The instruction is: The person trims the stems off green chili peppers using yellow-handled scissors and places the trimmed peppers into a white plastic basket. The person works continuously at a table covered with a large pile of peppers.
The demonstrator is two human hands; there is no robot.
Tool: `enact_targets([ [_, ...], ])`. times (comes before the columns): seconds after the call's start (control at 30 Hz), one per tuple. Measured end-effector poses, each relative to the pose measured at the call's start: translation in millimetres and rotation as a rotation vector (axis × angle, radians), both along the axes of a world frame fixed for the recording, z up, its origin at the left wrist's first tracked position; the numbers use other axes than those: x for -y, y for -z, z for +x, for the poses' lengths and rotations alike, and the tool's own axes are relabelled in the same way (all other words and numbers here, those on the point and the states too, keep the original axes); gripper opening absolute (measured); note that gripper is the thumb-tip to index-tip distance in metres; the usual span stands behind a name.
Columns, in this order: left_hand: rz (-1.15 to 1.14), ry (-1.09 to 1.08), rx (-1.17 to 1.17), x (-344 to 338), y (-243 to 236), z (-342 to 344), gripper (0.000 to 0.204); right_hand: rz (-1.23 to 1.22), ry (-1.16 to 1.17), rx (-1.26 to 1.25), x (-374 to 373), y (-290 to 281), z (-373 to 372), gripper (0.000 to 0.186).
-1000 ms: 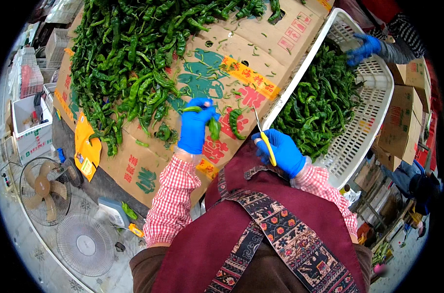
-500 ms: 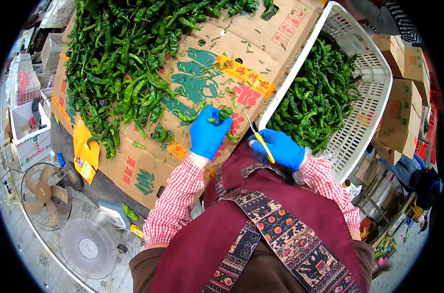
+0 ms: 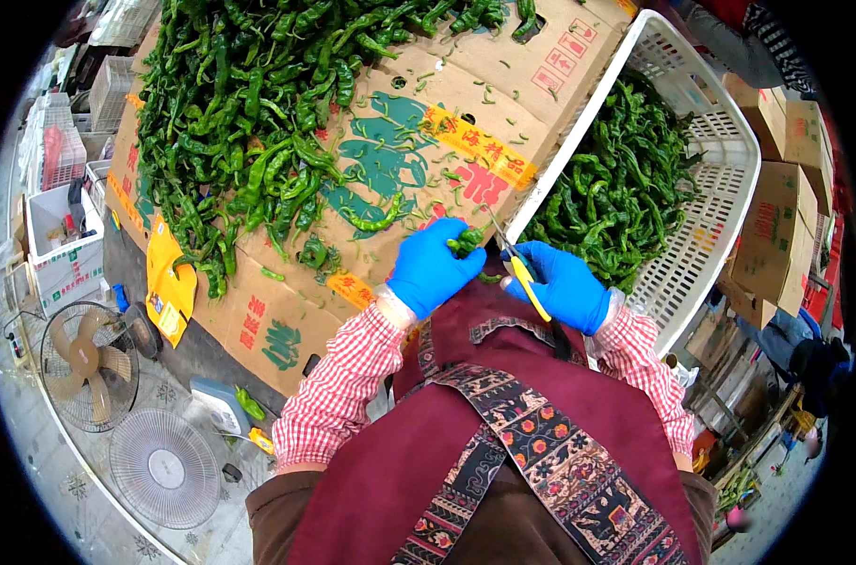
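My blue-gloved left hand (image 3: 437,264) is closed on a green pepper (image 3: 465,243) at the lower right edge of a printed cardboard sheet (image 3: 489,85). Beside it my blue-gloved right hand (image 3: 567,292) grips scissors (image 3: 527,282) with yellow handles, their blades pointing up toward the pepper. A large pile of green peppers (image 3: 230,113) covers the upper left of the cardboard, with small trimmed bits scattered over it. To my right a white perforated plastic basket (image 3: 701,245) holds many more peppers (image 3: 602,179).
Stacked cardboard boxes (image 3: 767,245) stand beyond the basket, where another person's striped sleeve (image 3: 775,52) shows. At the left are an orange bag (image 3: 169,301), two fans (image 3: 164,471) on the floor, a white box (image 3: 65,245) and crates (image 3: 113,94).
Both my hands have shifted right, and my left hand has also moved down, bringing the pepper close to the scissors. The co-worker's blue-gloved hand seen earlier in the basket has left it.
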State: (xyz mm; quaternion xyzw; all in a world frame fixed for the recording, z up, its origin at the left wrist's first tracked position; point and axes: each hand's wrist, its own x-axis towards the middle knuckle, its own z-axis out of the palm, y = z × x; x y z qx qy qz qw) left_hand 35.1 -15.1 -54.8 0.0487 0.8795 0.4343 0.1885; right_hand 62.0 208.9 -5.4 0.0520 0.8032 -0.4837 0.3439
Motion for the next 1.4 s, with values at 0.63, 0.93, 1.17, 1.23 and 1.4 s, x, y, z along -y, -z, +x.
enact_targets([
  [0.63, 0.120, 0.215, -0.332, -91.4, -18.2, -14.3, 0.037, -0.285, 0.672, -0.158, -23.3, -49.7, -3.9, 0.032],
  [0.93, -0.642, -0.028, -0.402, 95.5, 37.3, -9.8, 0.015, -0.355, 0.467, 0.058, 27.1, -16.5, 3.5, 0.029],
  [1.17, 0.259, -0.624, -0.202, 123.8, 33.0, -6.3, 0.016, -0.430, 0.179, 0.048, 55.4, -8.3, -8.5, 0.039],
  [1.23, 0.877, -0.743, -0.023, 133.7, 3.2, -7.7, 0.014, -0.412, 0.025, 0.028, 61.3, -12.6, -17.0, 0.048],
  [1.4, 1.506, -0.569, 0.140, 145.1, -19.2, -0.2, 0.025, -0.516, -0.145, 0.074, 87.1, -6.8, -25.8, 0.049],
])
